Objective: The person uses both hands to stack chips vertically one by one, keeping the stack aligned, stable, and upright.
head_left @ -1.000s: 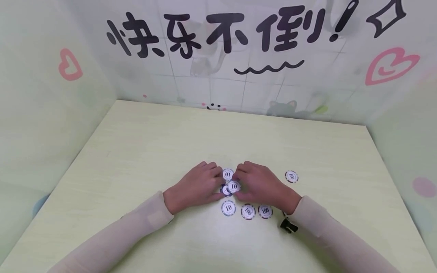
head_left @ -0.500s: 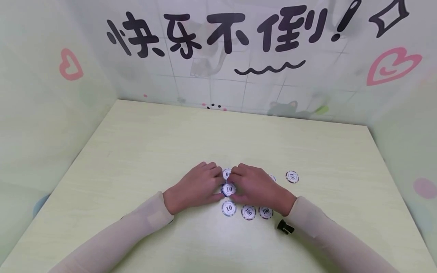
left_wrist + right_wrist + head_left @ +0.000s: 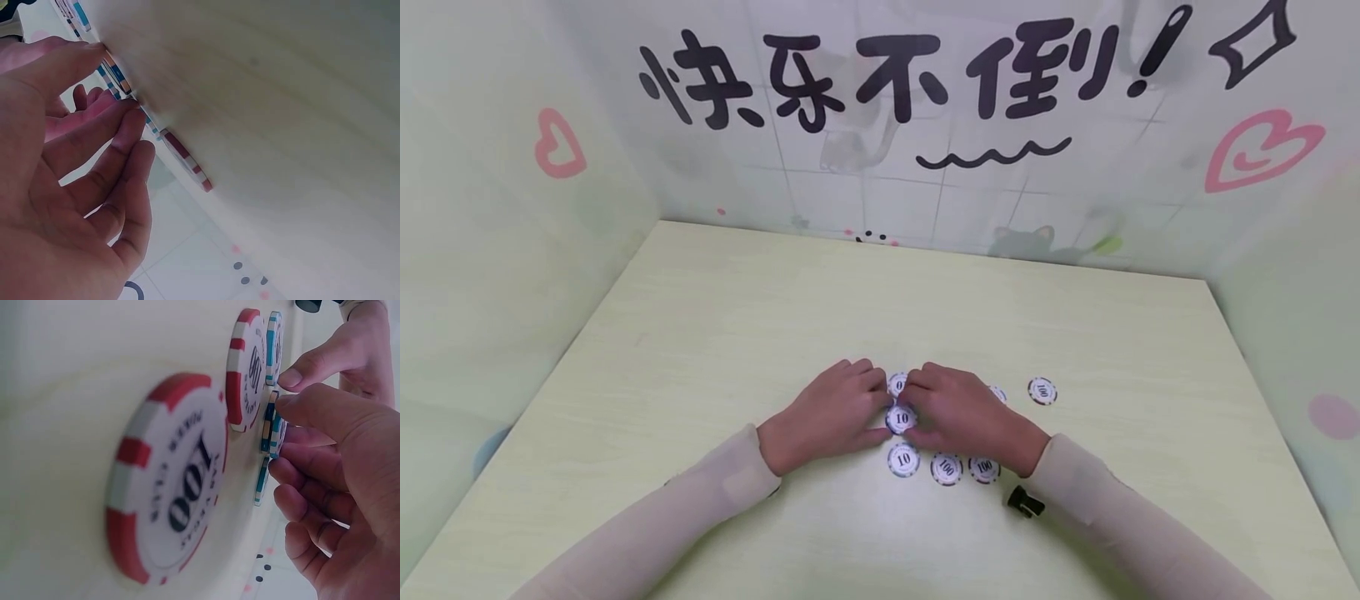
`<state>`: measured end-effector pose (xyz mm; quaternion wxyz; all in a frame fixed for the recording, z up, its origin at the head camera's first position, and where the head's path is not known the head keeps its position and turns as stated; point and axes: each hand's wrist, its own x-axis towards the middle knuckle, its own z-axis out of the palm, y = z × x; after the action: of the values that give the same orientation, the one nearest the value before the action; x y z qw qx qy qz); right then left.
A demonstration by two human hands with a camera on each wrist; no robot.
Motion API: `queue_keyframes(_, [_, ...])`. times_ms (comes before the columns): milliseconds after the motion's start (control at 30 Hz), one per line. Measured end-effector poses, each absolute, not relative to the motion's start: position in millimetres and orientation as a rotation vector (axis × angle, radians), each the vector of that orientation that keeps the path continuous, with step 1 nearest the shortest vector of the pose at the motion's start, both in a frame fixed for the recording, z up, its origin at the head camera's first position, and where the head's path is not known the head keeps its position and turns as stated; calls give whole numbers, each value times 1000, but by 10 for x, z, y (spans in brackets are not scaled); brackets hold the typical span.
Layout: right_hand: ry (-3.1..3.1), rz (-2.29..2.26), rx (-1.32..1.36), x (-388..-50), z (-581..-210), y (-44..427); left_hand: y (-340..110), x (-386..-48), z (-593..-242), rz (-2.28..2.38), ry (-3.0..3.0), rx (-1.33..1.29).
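While your bare fingers face each other, smooth, hard discs sit at their tips, thin and round with block-banded rims. Your left hand (image 3: 835, 412) pinches the rim of a chip stack (image 3: 901, 418), thumb opposite fingertips, and your right hand (image 3: 958, 408) pinches it from the other side. There it is, right between both sets of fingertips: white face, black 10, teal-and-white banding over a dark blue and tan edge. Just nearer you than your thumbs lies another 10 chip (image 3: 903, 459); to its right, two red-banded 100 chips (image 3: 946, 468) lie side by side. Well right of your right knuckles, a lone 100 chip (image 3: 1042, 391). Under your fingers runs a pale, faintly grained tabletop (image 3: 775, 300); beyond them, a light wall (image 3: 880, 196) carries bold black characters (image 3: 897, 79).
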<state>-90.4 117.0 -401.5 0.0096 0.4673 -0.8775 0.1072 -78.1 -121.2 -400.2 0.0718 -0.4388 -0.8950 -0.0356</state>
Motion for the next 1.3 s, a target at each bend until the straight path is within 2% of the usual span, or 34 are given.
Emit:
queue_keyframes(967, [-2867, 344, 1403, -867, -3994, 1125, -1199, -754, -4021, -118, -2704, -1294])
queue_keyframes(1300, [-2801, 381, 1387, -1002, -3856, 1207, -1198, -753, -4011, -98, -2733, -1287])
